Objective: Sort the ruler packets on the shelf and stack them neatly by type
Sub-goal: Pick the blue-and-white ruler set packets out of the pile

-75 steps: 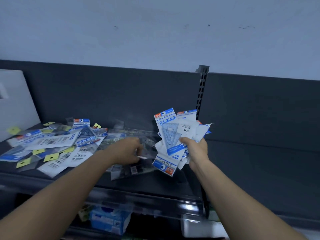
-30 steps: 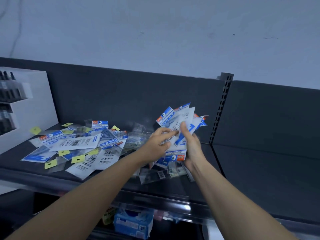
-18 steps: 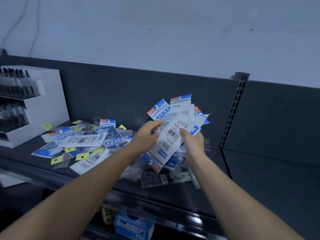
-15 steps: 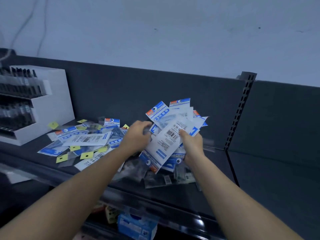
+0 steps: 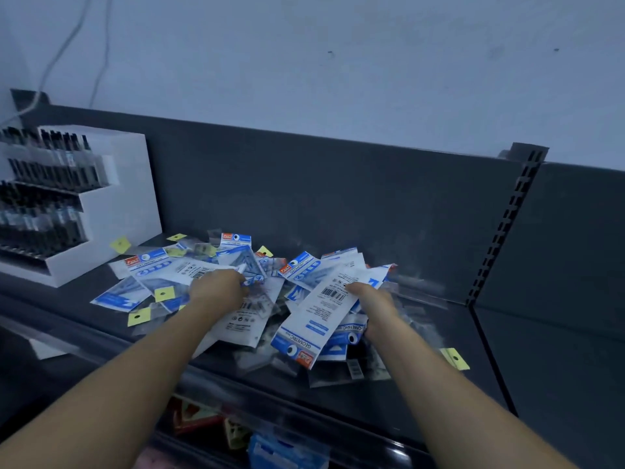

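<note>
A loose heap of blue-and-white ruler packets (image 5: 162,275) covers the dark shelf (image 5: 422,384), mixed with clear packets and small yellow tags. My right hand (image 5: 373,304) grips a fanned bunch of blue-and-white packets (image 5: 321,316), the top one showing its barcode side. My left hand (image 5: 218,289) reaches into the heap to the left of that bunch, with its fingers curled over a packet (image 5: 250,282) there; whether it grips it is unclear.
A white tiered display box (image 5: 111,204) of dark pens stands at the shelf's left end. A slotted upright (image 5: 507,225) divides the back panel on the right. A yellow tag (image 5: 455,358) lies near the shelf's right part. Boxes sit on the shelf below (image 5: 270,448).
My left hand left the bunch and moved left and down into the heap. My right hand lowered the bunch toward the shelf. The view has turned left, showing more of the display box.
</note>
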Demonstrator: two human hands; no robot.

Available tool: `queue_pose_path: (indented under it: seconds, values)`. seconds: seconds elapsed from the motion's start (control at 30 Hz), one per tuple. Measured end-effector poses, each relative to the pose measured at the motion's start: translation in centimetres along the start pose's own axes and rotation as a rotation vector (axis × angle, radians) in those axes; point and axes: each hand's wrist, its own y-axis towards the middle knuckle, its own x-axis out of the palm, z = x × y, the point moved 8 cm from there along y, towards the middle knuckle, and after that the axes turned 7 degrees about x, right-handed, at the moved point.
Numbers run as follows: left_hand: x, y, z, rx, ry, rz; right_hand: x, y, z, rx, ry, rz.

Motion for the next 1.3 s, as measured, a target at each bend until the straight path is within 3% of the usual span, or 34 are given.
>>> queue_pose_path:
  seconds: [0.1,0.2,0.33,0.43,0.57,0.67,0.77,0.83,0.93,1.03,1.17,1.3]
  values:
    - [-1.7,0.0,0.5,0.021,0.07,0.151,0.4,0.2,0.2,0.029,-0.025,-0.009]
    - [-3.8,-0.3,1.5,0.043,-0.072,0.33,0.6,0.5,0.6,0.046,-0.029,-0.006]
    - [-7.2,-2.6,6.7,0.363,-0.418,0.558,0.8,0.8,1.0,0.074,-0.013,0.005]
    - [-6.0,-4.1,10.8,0.604,-0.569,0.392,1.1,0.9,1.1,0.097,0.038,-0.007]
    - [-2.9,-4.6,13.1,0.658,-0.784,0.089,1.7,1.0,1.5,0.117,0.13,-0.066]
    - [-2.7,-4.4,13.5,0.664,-0.888,0.065,1.6,1.1,1.5,0.107,0.197,-0.134]
    - [-2.4,-4.0,13.0,0.625,-0.853,0.041,1.5,1.0,0.8,0.034,0.083,-0.134]
    - [-2.3,-3.4,12.0,0.566,-0.753,0.061,0.9,1.2,0.9,0.015,-0.001,-0.034]
    - [-2.0,-1.8,8.3,0.315,-0.321,0.082,0.8,1.1,1.0,0.044,0.006,-0.002]
    - [-0.5,-1.2,4.3,0.097,-0.015,-0.145,0.7,1.1,0.9,0.038,0.016,-0.003]
    - [0.7,-1.3,3.9,0.212,0.016,-0.367,0.8,0.9,1.0,0.054,0.002,-0.019]
    - [0.3,-2.0,4.6,0.288,-0.004,-0.39,1.0,0.7,1.1,0.06,0.001,-0.033]
